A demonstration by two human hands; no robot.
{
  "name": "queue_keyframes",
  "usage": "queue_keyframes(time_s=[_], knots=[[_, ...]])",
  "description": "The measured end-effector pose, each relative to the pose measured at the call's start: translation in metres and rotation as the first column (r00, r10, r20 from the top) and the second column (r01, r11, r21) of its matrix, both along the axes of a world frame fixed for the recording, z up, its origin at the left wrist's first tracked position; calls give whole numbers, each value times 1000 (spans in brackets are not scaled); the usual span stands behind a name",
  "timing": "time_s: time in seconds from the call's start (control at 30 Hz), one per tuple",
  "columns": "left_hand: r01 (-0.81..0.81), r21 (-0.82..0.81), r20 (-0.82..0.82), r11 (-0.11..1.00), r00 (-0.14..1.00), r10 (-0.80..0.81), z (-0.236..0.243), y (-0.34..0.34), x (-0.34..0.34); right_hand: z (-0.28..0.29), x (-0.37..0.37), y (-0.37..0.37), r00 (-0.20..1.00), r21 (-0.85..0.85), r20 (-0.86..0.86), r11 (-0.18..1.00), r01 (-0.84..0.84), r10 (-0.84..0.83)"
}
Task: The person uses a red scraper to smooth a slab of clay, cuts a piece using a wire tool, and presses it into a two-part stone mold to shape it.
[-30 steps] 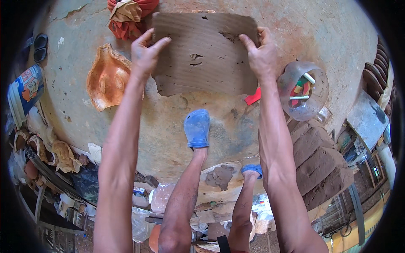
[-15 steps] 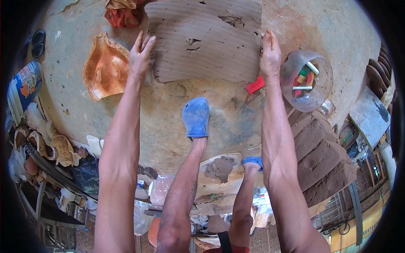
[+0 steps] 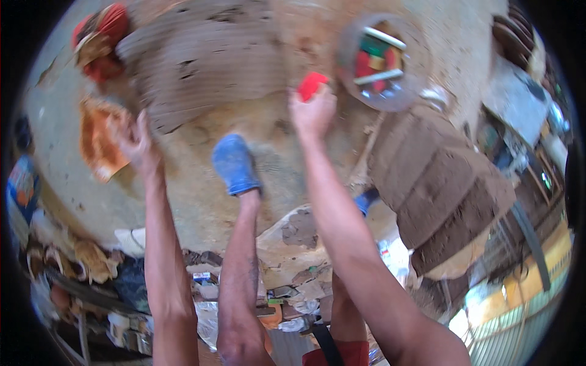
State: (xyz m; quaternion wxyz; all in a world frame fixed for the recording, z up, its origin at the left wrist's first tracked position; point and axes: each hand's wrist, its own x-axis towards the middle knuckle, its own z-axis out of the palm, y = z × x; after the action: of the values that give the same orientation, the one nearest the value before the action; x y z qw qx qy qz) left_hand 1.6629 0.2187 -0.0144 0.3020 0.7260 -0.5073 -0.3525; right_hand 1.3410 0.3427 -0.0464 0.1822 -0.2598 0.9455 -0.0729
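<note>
A wide slab of grey-brown clay (image 3: 207,61) with a ridged surface and a few torn holes lies on the floor ahead of me. My right hand (image 3: 313,113) is closed around a small red block (image 3: 312,85), just off the slab's near right corner. My left hand (image 3: 137,143) hovers by the slab's near left corner with its fingers apart and nothing in it. Beside that hand lies an orange hollow mould (image 3: 101,137), partly covered by my fingers. The picture is somewhat blurred by motion.
A clear round tub (image 3: 418,67) with coloured blocks and white sticks stands at the right. Nearer is a large stepped stack of brown clay (image 3: 433,177). A red cloth bundle (image 3: 107,33) sits far left. My blue clog (image 3: 235,165) rests on the floor.
Both hands have come off the slab's sides. My right hand has taken up the red block from the floor, and my left has moved nearer the mould. The whole view has turned.
</note>
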Motion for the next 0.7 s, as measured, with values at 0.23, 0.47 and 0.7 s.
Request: queue_keyframes(time_s=[0.23, 0.47, 0.7], knots=[[260, 163, -335, 952, 922, -194, 93, 94, -75, 3, -17, 11, 986, -63, 118, 990, 122, -114], [277, 280, -391, 919, 908, -155, 182, 157, -122, 301, -5, 95, 795, -391, 589, 912, 120, 148], [346, 650, -667, 677, 687, 289, 302, 321, -294, 451, -260, 156, 883, -300, -242, 834, -463, 403]])
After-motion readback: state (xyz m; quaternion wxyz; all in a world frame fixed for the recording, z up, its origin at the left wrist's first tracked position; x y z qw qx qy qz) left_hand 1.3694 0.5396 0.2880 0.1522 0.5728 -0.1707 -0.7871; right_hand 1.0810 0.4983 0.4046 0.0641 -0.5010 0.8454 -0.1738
